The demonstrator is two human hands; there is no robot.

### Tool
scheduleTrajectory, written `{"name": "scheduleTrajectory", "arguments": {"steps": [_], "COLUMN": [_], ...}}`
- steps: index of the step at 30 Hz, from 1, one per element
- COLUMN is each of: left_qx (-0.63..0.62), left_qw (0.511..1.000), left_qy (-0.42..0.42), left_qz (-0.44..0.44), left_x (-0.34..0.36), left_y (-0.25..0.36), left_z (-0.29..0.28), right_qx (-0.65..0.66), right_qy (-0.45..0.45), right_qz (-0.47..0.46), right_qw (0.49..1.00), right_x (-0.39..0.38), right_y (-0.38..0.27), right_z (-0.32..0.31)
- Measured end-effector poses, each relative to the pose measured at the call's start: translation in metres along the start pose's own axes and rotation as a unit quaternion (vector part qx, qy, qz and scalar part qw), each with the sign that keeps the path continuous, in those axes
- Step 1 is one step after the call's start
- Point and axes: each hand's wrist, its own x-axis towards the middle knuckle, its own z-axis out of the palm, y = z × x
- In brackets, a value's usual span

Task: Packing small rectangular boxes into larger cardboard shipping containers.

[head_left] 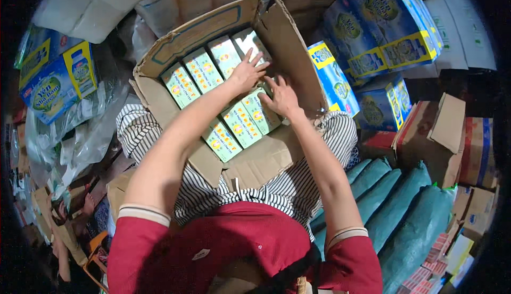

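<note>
Head view: I see far-right box [245, 39], long axis approx. near-far, near end by l. hand [249, 74], fingers spread; r. hand [282, 100] at near-right box [260, 116], can't tell if gripping.

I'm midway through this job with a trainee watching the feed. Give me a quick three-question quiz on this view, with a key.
1. What stands in the open cardboard box at the upper middle of the view?
a) loose bottles
b) small green-and-white cartons
c) folded cloth

2. True or false: the green wrapped bundles lie toward the lower right of the view.

3. Which reaches nearer the box's far edge: the left hand or the right hand?

Key: 1. b; 2. true; 3. the left hand.
</note>
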Motion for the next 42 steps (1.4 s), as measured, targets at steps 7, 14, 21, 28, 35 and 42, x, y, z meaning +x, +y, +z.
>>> {"name": "scheduleTrajectory", "arguments": {"steps": [7, 14, 21, 28, 35, 42], "left_qx": [0.000, -0.041, -0.055, -0.128, -0.150, -0.094], "left_qw": [0.996, 0.993, 0.989, 0.979, 0.977, 0.973], "left_qy": [-0.013, 0.056, 0.088, 0.159, 0.142, 0.194], "left_qz": [-0.085, -0.094, -0.107, -0.003, -0.044, -0.081], "left_x": [0.002, 0.001, -0.001, -0.009, -0.006, -0.004], "left_y": [-0.010, -0.011, -0.010, -0.046, -0.029, -0.023], "left_z": [0.013, 0.022, 0.026, 0.029, 0.008, 0.034], "right_qx": [0.081, 0.115, 0.099, -0.068, -0.014, -0.012], "right_qy": [-0.001, 0.018, -0.021, 0.104, 0.054, 0.080], "right_qz": [0.052, 0.048, 0.083, -0.053, -0.049, -0.049], "right_qw": [0.995, 0.992, 0.991, 0.991, 0.997, 0.996], "right_x": [-0.006, -0.005, -0.001, 0.003, 0.001, 0.000], "right_y": [-0.006, -0.004, -0.012, -0.018, -0.013, -0.018], "right_z": [0.008, 0.005, -0.002, 0.013, 0.021, 0.025]}}
